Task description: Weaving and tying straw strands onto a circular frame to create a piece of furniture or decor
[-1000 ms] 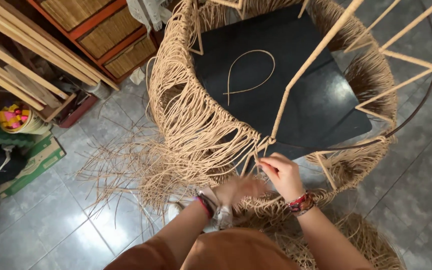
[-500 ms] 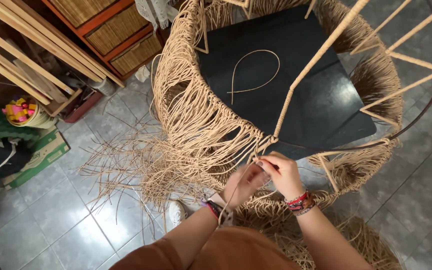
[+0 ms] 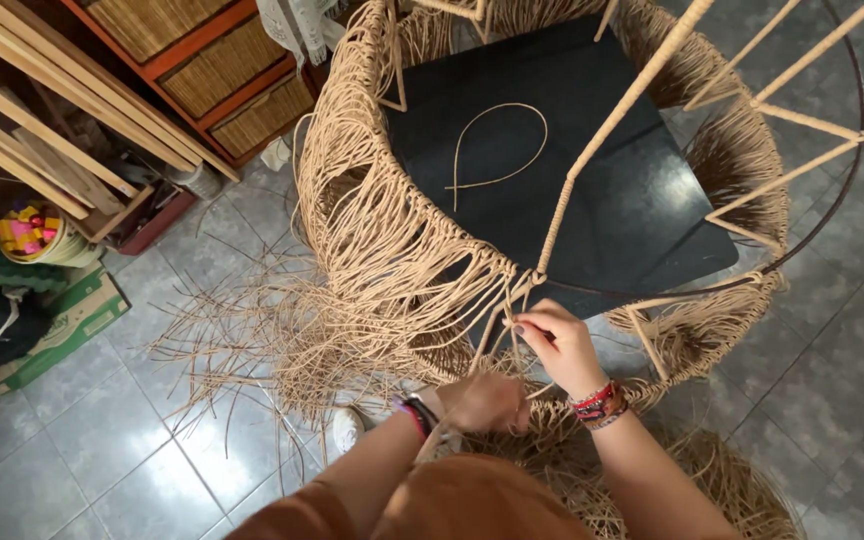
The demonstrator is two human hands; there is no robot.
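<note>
The right hand [image 3: 560, 345] reaches forward from the lower edge of the view, wrist bent, with a stack of red and dark bracelets [image 3: 597, 404] on it. Its fingers [image 3: 530, 330] are pinched together on pale cane strands [image 3: 500, 318] at the near rim of a large round woven frame [image 3: 372, 230]. The left hand [image 3: 482, 402] sits lower and closer to the body, curled under those same strands; its fingers are closed, though the loose fibres hide just what they clamp. A dark watch with a red band [image 3: 417, 411] circles the left wrist.

The frame stands on the tiled floor [image 3: 102, 440], directly in front of the person, with a black square panel [image 3: 592, 190] inside it and a single cane loop [image 3: 497, 145] lying on the panel. A wrapped rod [image 3: 617, 125] rises diagonally from where the right hand works. Loose strands fan out over the floor to the left.

The frame's top edge is cut off by the picture, and the person's orange sleeves [image 3: 452, 500] hide the weave nearest the body.

At the left edge lie a flat green-and-tan cardboard box [image 3: 62, 320] and a small tub of bright toys [image 3: 32, 235]; any print on the box is too small to make out.
</note>
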